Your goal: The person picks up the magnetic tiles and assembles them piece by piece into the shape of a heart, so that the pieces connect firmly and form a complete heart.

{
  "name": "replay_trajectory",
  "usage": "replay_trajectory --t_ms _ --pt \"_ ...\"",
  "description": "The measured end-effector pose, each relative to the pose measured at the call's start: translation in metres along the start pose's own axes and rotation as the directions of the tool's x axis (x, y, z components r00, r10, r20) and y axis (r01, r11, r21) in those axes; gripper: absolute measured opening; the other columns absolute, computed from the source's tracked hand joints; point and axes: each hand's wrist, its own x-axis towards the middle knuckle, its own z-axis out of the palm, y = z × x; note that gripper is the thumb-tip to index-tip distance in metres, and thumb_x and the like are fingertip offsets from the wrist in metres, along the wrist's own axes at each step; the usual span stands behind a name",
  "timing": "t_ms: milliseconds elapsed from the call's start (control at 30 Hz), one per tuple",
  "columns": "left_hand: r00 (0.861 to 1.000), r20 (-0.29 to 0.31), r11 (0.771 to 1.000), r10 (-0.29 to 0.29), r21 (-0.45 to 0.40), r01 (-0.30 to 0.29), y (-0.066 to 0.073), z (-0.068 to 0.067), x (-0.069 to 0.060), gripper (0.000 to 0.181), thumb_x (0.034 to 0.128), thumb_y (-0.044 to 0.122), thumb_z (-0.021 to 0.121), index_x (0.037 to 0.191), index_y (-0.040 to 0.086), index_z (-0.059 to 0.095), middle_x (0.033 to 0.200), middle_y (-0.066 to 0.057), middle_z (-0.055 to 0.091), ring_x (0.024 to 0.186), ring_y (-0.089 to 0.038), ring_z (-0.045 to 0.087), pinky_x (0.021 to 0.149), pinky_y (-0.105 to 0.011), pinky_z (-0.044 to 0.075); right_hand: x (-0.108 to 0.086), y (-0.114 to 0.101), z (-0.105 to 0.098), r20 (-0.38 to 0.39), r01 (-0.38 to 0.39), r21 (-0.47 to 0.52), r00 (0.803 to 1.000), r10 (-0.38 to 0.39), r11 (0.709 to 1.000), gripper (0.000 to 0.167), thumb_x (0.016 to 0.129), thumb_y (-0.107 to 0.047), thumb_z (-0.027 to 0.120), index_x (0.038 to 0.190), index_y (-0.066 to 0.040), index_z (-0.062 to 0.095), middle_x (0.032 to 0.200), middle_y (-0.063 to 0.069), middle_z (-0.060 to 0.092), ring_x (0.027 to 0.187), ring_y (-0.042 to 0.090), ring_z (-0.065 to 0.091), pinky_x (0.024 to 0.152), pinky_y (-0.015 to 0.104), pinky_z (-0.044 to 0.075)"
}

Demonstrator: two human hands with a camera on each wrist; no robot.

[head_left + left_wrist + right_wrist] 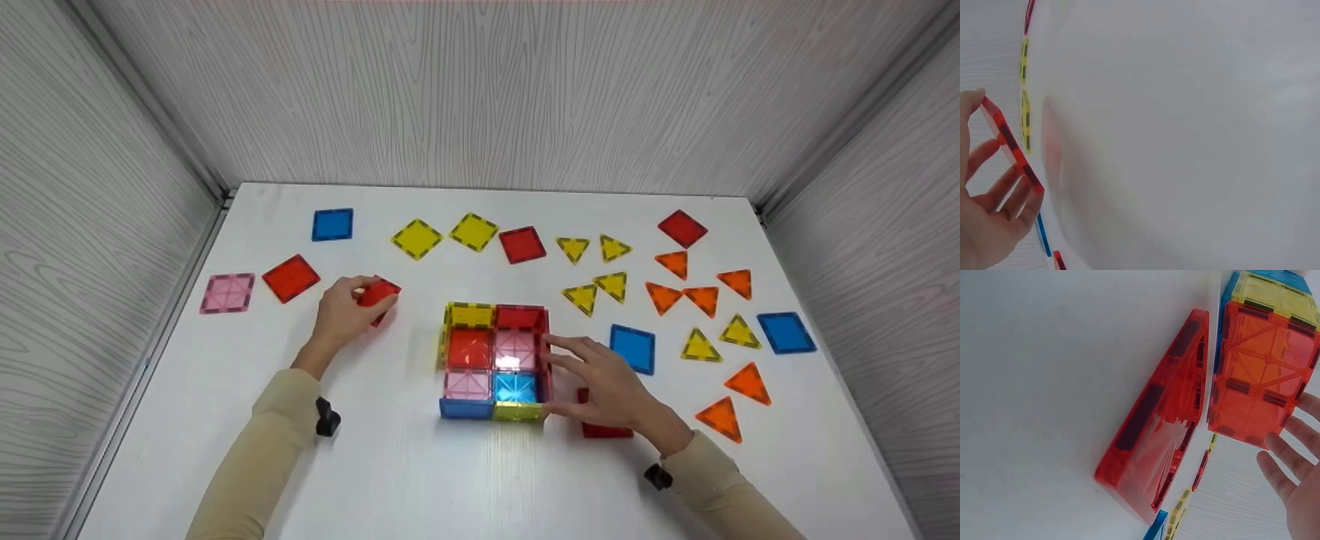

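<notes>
My left hand (343, 311) grips a red square magnetic tile (381, 291) by its edges, raised off the table; in the left wrist view this tile (1013, 147) lies between thumb and fingertips. Right of it, at the table's middle, stands an open-topped box of magnetic tiles (467, 409), with yellow, red and blue walls and a pink, red and blue floor. My right hand (607, 382) has its extended fingers at the box's red right wall (1264, 377). Under that hand is another red tile (607, 432), partly hidden.
Loose square tiles lie around: a pink one (227, 293), a red one (291, 278), a blue one (332, 224) and yellow ones (417, 239). Yellow triangles (701, 346) and orange triangles (720, 420) are scattered at right. Panelled walls (480, 97) enclose the white table (390, 472).
</notes>
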Motion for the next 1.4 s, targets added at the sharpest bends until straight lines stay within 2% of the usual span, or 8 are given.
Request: replay_trajectory --t_ms 200,367,500,667,800,933,1133,1400 --pt "0.998 0.006 0.988 -0.064 -0.142 0.064 0.005 0.012 -0.026 0.066 0.0948 0.055 0.074 0.149 0.019 0.058 0.147 -0.010 0.058 0.130 -0.028 0.054 0.097 -0.035 0.060 0.000 0.001 0.001 -0.010 0.010 -0.006 1.000 -0.010 1.000 0.075 0.084 -0.059 0.081 0.145 -0.018 0.064 0.155 0.008 0.059 0.133 0.024 0.063 0.095 0.045 0.062" --pt "0.996 0.022 0.965 -0.088 -0.244 0.091 0.005 0.025 -0.049 0.059 0.0968 0.054 0.072 0.144 0.020 0.062 0.144 -0.010 0.062 0.128 -0.026 0.058 0.095 -0.026 0.059 -0.001 0.000 0.001 -0.010 0.005 -0.005 1.000 -0.005 1.000 0.075 0.084 -0.059 0.081 0.144 -0.017 0.065 0.155 0.007 0.059 0.133 0.024 0.063 0.095 0.045 0.063" --pt "0.993 0.051 0.937 -0.111 -0.328 0.121 0.006 0.037 -0.067 0.051 0.0995 0.051 0.069 0.140 0.019 0.065 0.137 -0.010 0.066 0.119 -0.023 0.062 0.091 -0.022 0.059 -0.001 0.000 0.001 -0.006 0.006 -0.001 1.000 -0.006 1.000 0.076 0.083 -0.058 0.083 0.144 -0.016 0.065 0.155 0.007 0.059 0.134 0.023 0.062 0.096 0.045 0.062" --pt "0.984 0.098 0.886 -0.151 -0.428 0.178 0.010 0.051 -0.089 0.046 0.1010 0.045 0.069 0.137 0.017 0.067 0.129 -0.012 0.068 0.101 -0.020 0.067 0.084 -0.019 0.060 -0.001 0.000 0.002 -0.005 0.003 0.010 1.000 -0.003 1.000 0.076 0.083 -0.057 0.082 0.145 -0.016 0.065 0.156 0.008 0.059 0.134 0.023 0.062 0.097 0.045 0.062" --pt "0.978 0.131 0.856 -0.165 -0.473 0.208 0.015 0.059 -0.103 0.045 0.1009 0.045 0.069 0.134 0.015 0.068 0.121 -0.013 0.070 0.097 -0.020 0.067 0.083 -0.020 0.060 -0.001 0.000 0.001 0.006 -0.008 0.007 1.000 0.008 1.000 0.076 0.084 -0.058 0.082 0.146 -0.018 0.063 0.156 0.008 0.058 0.135 0.023 0.061 0.098 0.047 0.061" --pt "0.974 0.161 0.836 -0.159 -0.502 0.220 0.018 0.064 -0.113 0.048 0.1003 0.047 0.070 0.133 0.013 0.068 0.114 -0.013 0.071 0.095 -0.022 0.068 0.079 -0.020 0.059 -0.002 0.001 0.001 0.014 -0.010 -0.003 1.000 0.010 1.000 0.076 0.084 -0.058 0.081 0.146 -0.017 0.063 0.157 0.007 0.058 0.135 0.024 0.061 0.098 0.046 0.062" --pt "0.969 0.191 0.826 -0.156 -0.514 0.234 0.024 0.069 -0.124 0.048 0.1008 0.047 0.069 0.132 0.010 0.069 0.110 -0.014 0.073 0.093 -0.023 0.070 0.077 -0.022 0.060 -0.002 0.001 0.001 0.023 -0.016 0.006 1.000 0.016 1.000 0.076 0.086 -0.059 0.079 0.146 -0.016 0.063 0.158 0.007 0.057 0.136 0.025 0.061 0.098 0.047 0.061" --pt "0.960 0.234 0.814 -0.153 -0.521 0.257 0.029 0.078 -0.127 0.046 0.1018 0.044 0.068 0.131 0.009 0.069 0.110 -0.015 0.075 0.088 -0.020 0.070 0.076 -0.023 0.060 -0.002 0.000 0.001 0.018 -0.015 0.001 1.000 0.015 1.000 0.074 0.089 -0.064 0.074 0.146 -0.018 0.063 0.157 0.007 0.058 0.136 0.025 0.061 0.097 0.047 0.062"
